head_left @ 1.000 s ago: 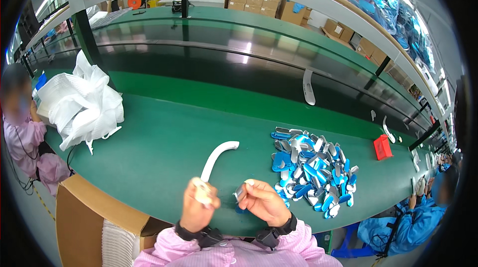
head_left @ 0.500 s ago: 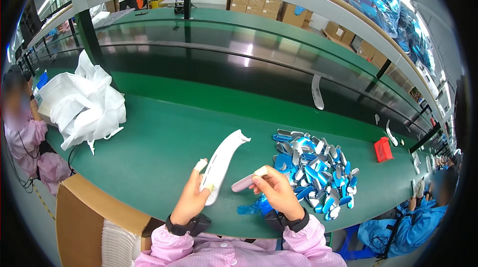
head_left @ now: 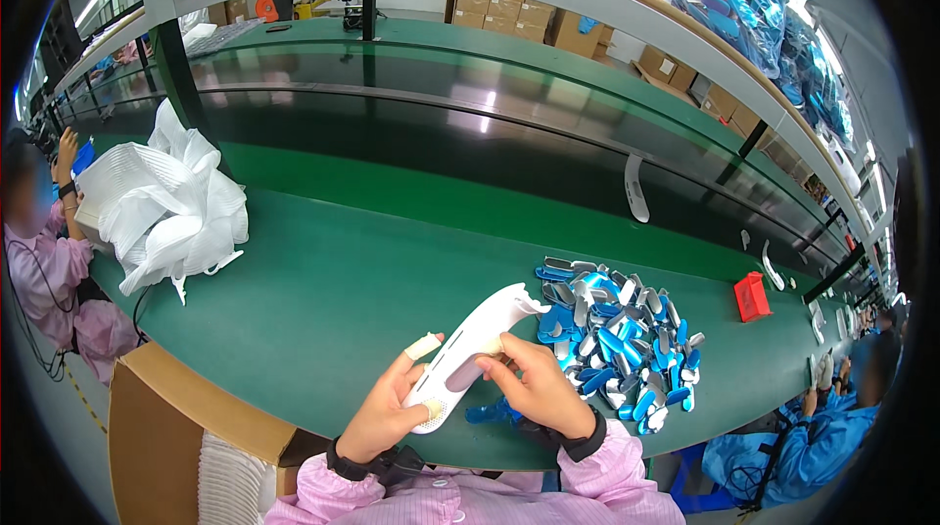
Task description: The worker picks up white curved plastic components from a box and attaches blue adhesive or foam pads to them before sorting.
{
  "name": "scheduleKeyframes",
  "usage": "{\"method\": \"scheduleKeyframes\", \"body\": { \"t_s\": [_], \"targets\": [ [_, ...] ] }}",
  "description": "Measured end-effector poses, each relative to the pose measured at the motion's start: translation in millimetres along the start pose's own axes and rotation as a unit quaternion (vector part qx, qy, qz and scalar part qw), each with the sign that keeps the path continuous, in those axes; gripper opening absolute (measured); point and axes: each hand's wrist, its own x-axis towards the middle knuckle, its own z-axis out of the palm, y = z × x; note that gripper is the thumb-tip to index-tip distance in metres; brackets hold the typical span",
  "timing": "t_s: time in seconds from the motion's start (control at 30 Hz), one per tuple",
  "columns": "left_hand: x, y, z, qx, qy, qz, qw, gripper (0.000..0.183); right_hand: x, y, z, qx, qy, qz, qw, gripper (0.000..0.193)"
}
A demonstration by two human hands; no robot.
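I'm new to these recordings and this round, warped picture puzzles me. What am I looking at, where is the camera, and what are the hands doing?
There is no machine: a person works with two bare hands. The single picture comes from a wide fisheye camera worn on the head and looking down, so straight edges curve. The left hand and right hand together hold a curved white plastic shell above the green table. Right of the hands lies a pile of blue and silver parts. At far left sits a heap of white shells, with a cardboard box below the table edge. Other workers sit at both sides.
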Motion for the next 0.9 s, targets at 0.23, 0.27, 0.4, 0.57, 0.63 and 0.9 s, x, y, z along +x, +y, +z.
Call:
{"method": "scheduleKeyframes", "body": {
  "t_s": [0.23, 0.27, 0.4, 0.57, 0.63, 0.9],
  "targets": [
    [6, -13, 5, 0.007, 0.087, -0.005, 0.996, 0.056, 7, 3, 2, -0.2, 0.035, -0.182, 0.962, 0.012],
    [5, -13, 5, 0.007, 0.088, -0.004, 0.996, 0.056, 7, 6, 3, -0.225, 0.056, -0.198, 0.952, 0.018],
    [1, -13, 11, 0.017, 0.098, 0.043, 0.994, 0.048, 0, 5, 17, -0.186, 0.262, -0.168, 0.932, 0.051],
    [-2, -12, 9, 0.051, 0.102, 0.086, 0.99, 0.044, 1, 3, 22, 0.115, 0.217, -0.049, 0.968, 0.069],
    [-7, -8, 15, 0.064, 0.095, 0.088, 0.99, 0.044, 3, 9, 16, 0.251, 0.122, 0.027, 0.96, 0.057],
    [0, -18, 19, 0.064, 0.084, 0.084, 0.991, 0.05, 6, 14, 12, 0.265, 0.074, 0.071, 0.959, 0.032]
  ]
}}
